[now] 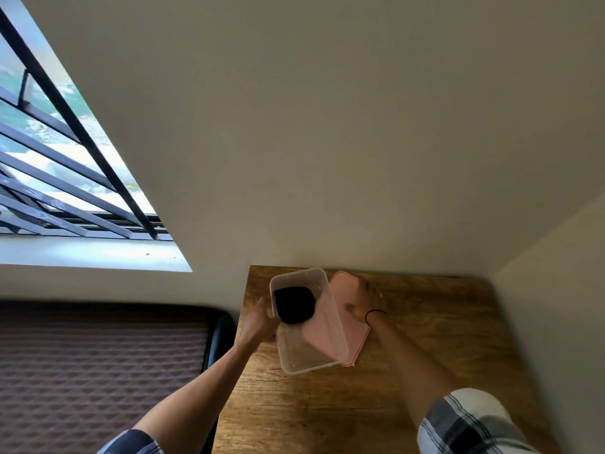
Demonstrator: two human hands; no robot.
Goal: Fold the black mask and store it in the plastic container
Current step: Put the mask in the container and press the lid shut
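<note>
A clear plastic container stands on the wooden table. The folded black mask lies inside it, at its far end. My left hand grips the container's left wall. A pink lid lies tilted beside and partly under the container on its right. My right hand rests on the lid's far part, fingers on it; a black band circles that wrist.
The table sits in a corner, with beige walls behind and to the right. A dark chair back stands off the table's left edge. A brown quilted mattress lies further left. A barred window is high on the left.
</note>
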